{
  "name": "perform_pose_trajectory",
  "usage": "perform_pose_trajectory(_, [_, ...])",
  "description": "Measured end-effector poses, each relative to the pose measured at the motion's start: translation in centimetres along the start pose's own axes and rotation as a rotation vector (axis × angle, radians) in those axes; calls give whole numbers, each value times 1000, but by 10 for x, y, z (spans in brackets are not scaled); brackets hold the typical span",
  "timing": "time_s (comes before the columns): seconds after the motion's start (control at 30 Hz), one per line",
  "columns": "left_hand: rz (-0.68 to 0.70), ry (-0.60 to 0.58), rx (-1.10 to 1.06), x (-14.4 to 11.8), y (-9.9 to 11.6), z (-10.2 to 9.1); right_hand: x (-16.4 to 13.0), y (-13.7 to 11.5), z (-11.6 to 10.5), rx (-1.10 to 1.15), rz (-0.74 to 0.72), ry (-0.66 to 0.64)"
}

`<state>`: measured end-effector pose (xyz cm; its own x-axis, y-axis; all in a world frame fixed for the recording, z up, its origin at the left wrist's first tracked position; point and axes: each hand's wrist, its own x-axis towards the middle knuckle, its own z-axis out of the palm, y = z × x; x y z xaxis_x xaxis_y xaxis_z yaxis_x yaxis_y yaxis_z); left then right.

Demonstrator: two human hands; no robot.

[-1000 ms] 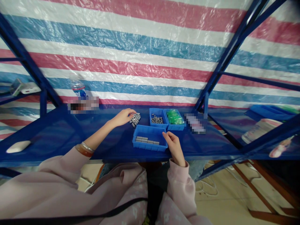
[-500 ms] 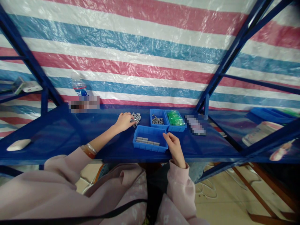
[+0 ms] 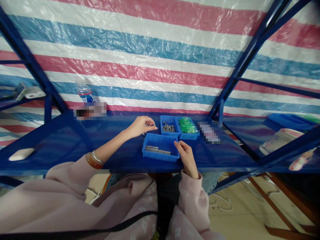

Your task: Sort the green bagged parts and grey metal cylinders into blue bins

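Above the pile of small metal cylinders [image 3: 144, 134], which it mostly hides, is my left hand [image 3: 142, 126]. Its fingers curl toward the outstretched thumb; what they pinch, if anything, cannot be made out. The front blue bin [image 3: 160, 138] holds several grey metal cylinders [image 3: 158, 150] lying in rows on its floor. At that bin's right end, my right hand [image 3: 185, 154] is closed with thumb and fingers on the rim. Directly behind stand a blue bin of small screw-like metal parts [image 3: 168, 128] and another with green plastic-wrapped items [image 3: 187, 126].
On the blue table [image 3: 120, 156] a blurred-out flat object [image 3: 208, 132] lies right of the bins. A plastic bottle [image 3: 86, 93] stands at the back left, and a white computer mouse [image 3: 21, 154] lies far left. Blue metal posts [image 3: 231, 80] frame the striped sheet behind.
My left hand has lifted from the metal cylinders and moved a little right, toward the space behind the front bin. My right hand stays at the bin's rim.
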<state>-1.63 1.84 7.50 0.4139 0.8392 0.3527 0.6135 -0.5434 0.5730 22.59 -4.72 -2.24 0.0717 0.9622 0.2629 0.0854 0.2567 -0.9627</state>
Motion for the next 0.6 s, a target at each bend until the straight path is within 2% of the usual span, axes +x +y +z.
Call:
perform_pose_trajectory(0.13, [253, -372, 12, -1, 35, 17, -2, -4, 1, 10, 1, -13])
perform_pose_trajectory(0.2, [317, -483, 101, 0, 44, 29, -3, -6, 1, 10, 6, -17])
perform_pose_trajectory(0.37, [332, -555, 327, 2, 50, 54, -4, -9, 2, 13, 14, -9])
perform_pose_trajectory(0.6, [319, -601, 383, 4, 48, 65, -4, -7, 2, 36, 26, -18])
